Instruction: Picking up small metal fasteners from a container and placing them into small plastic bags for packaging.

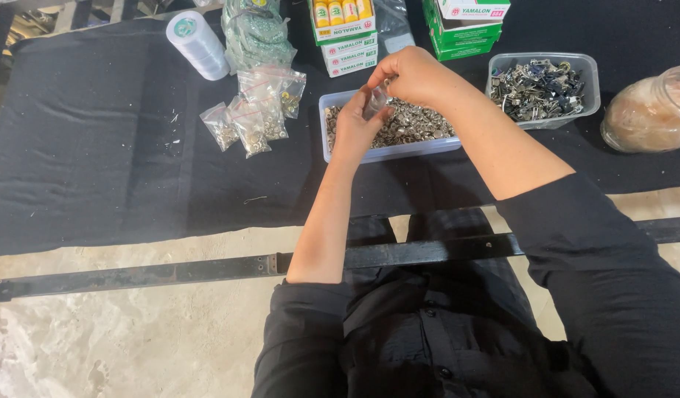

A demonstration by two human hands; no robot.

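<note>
Black bar [207,269] nearest; both hands [380,99] pinch small bag [375,99] over tray [388,152]

Small clear bag [377,99] between the fingertips: mostly covered by left hand [357,127] and right hand [413,74]; contents not resolvable. Metal pieces in clear tray [388,153]: too small to identify; the hands hide part of the tray. Glass jar [649,110] cut off at the right edge. Green boxes [465,26] and yellow-topped boxes [345,33] cropped at top edge.
</note>
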